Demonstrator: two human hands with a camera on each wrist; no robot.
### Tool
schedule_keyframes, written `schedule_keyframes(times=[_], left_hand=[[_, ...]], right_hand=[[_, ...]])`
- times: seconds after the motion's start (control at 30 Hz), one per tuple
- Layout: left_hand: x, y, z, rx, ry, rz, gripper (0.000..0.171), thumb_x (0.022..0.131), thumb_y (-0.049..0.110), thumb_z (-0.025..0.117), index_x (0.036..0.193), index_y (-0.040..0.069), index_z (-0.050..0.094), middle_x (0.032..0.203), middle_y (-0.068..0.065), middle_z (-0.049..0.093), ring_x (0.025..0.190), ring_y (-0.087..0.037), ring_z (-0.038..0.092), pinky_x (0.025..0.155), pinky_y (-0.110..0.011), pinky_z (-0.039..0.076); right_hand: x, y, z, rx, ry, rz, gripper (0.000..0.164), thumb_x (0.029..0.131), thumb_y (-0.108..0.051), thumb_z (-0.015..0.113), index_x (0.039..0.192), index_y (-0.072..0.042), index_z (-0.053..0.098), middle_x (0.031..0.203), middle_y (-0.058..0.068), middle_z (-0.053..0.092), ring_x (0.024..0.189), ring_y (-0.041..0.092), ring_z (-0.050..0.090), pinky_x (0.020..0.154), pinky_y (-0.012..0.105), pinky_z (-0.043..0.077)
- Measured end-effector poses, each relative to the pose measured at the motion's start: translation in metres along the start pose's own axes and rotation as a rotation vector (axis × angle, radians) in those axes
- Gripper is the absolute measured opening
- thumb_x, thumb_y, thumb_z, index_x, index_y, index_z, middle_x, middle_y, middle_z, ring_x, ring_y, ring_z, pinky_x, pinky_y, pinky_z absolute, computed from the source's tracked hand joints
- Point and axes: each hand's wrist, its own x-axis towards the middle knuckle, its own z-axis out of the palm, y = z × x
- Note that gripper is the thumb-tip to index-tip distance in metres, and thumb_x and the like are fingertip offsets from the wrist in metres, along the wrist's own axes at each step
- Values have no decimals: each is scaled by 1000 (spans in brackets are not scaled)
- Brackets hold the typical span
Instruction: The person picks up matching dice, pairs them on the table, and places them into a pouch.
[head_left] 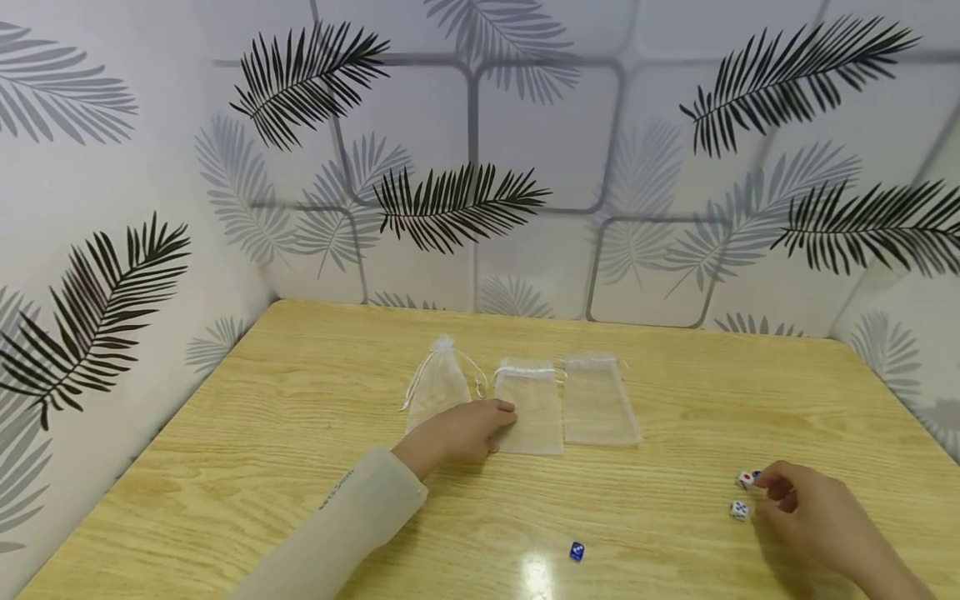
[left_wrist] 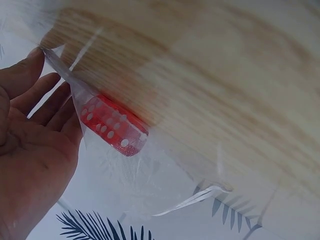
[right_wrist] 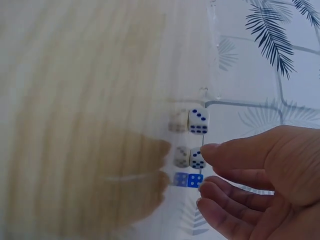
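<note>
My left hand (head_left: 463, 429) reaches over the lower part of the left sheer drawstring pouch (head_left: 438, 382), fingertips resting at the left edge of the middle sheer pouch (head_left: 528, 417). In the left wrist view, a red die (left_wrist: 112, 125) with white pips shows through sheer fabric beside the fingers. My right hand (head_left: 813, 508) hovers low at the right, thumb and fingers apart and slightly bent. Close to its fingertips sit a white die with a red pip (head_left: 745, 479), a partly hidden blue die (right_wrist: 195, 180) and a white die with blue pips (head_left: 739, 510).
A third sheer pouch (head_left: 600, 404) lies flat to the right of the middle one. One more blue die (head_left: 576, 551) sits near the front of the glossy wooden table (head_left: 262, 467). Leaf-patterned walls (head_left: 540, 142) border the table at the back and sides.
</note>
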Motion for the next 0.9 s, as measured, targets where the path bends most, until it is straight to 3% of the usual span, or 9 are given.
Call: schedule_keyframes(times=[0.27, 0.7, 0.9], left_hand=[[0, -1, 0, 9, -7, -3, 47, 94, 8, 57, 140, 5, 47, 149, -7, 41, 137, -25, 39, 112, -36, 35], [0, -2, 1, 32, -4, 6, 44, 94, 8, 57, 138, 6, 49, 149, -7, 41, 136, -25, 41, 110, -36, 38], [0, -1, 1, 45, 4, 13, 42, 94, 8, 57, 136, 6, 51, 148, -7, 43, 135, -25, 42, 109, -35, 39]], right_hand=[[13, 11, -7, 23, -62, 7, 32, 76, -5, 73, 101, 9, 61, 87, 16, 60, 71, 21, 60, 56, 34, 49], [19, 14, -4, -29, -62, -10, 11, 78, -9, 74, 81, -9, 64, 75, -4, 64, 65, 3, 55, 56, 23, 45], [17, 15, -7, -24, -89, 6, 10, 80, -14, 73, 82, -9, 64, 76, -4, 64, 68, 8, 57, 57, 23, 45]])
